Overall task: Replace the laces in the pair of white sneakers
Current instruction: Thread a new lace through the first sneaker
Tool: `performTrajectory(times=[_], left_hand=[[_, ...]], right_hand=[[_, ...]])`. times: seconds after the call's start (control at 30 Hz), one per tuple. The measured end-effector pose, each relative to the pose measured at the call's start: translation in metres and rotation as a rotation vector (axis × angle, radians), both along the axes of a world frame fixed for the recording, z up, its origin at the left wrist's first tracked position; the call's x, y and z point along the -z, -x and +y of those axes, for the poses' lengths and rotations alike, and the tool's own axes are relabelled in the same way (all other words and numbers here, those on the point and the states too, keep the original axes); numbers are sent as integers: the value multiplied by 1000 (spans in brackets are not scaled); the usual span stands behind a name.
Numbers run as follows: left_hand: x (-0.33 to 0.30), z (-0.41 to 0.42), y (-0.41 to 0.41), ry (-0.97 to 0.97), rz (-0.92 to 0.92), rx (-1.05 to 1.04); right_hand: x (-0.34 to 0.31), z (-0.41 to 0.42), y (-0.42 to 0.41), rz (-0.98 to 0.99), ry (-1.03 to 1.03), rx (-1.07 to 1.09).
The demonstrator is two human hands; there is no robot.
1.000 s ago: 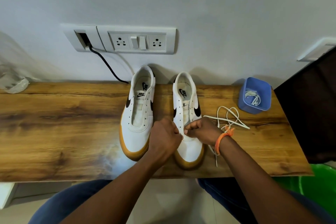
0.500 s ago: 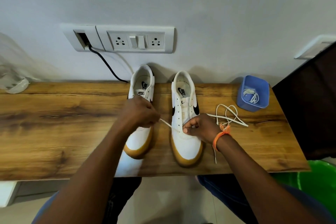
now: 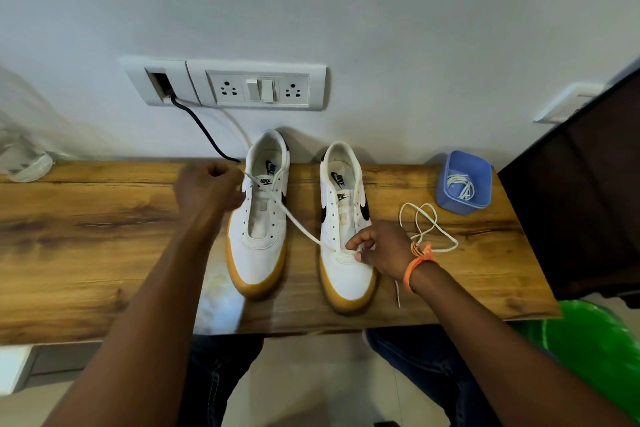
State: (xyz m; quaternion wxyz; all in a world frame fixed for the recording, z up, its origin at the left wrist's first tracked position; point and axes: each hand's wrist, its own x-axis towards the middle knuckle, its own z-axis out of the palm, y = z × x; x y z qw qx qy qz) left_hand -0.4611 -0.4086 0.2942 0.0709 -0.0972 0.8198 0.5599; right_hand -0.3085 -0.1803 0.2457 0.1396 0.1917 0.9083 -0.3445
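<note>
Two white sneakers with tan soles stand side by side on a wooden shelf (image 3: pixel 104 236), toes toward the person and heels against the wall. The left sneaker (image 3: pixel 259 215) has bare eyelets all the way up and an open tongue. The right sneaker (image 3: pixel 348 229) has a white lace (image 3: pixel 294 218) entering it at the lowest eyelets, near the toe. From there the lace runs taut and slanting up to the left, crossing over the left sneaker's opening to the left hand (image 3: pixel 207 189), which is closed into a fist around the lace just beside that sneaker's heel end, slightly blurred. The right hand (image 3: pixel 381 250) sits on the right sneaker's lower eyelet row, its thumb and fingers curled and pinching at the spot where the lace goes in; an orange wristband (image 3: pixel 417 265) circles that wrist. The other part of the lace lies loose on the wood to the right of that sneaker in loops (image 3: pixel 427 229), one end trailing down past the wrist toward the shelf's front edge. Farther right, near the wall, a small blue tub (image 3: pixel 450 198) holds a bundle of white laces. On the wall above the sneakers is a white socket panel (image 3: pixel 259 88), with a black cable (image 3: pixel 204 132) running from its left section down behind the shelf.
</note>
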Motion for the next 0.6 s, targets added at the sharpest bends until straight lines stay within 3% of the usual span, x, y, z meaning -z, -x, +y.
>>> performTrajectory(times=[0.17, 0.23, 0.37, 0.5, 0.6], left_hand=[[18, 22, -46, 247, -268, 410], [26, 36, -72, 164, -395, 458], [46, 65, -112, -30, -470, 319], [59, 76, -118, -98, -411, 127], [62, 78, -117, -87, -379, 120]], right_hand=[[-4, -5, -1, -34, -49, -48], [-3, -6, 0, -30, -75, -41], [1, -7, 4, -24, -112, -35], [1, -9, 13, -67, -140, -82], [0, -7, 15, -83, -157, -100]])
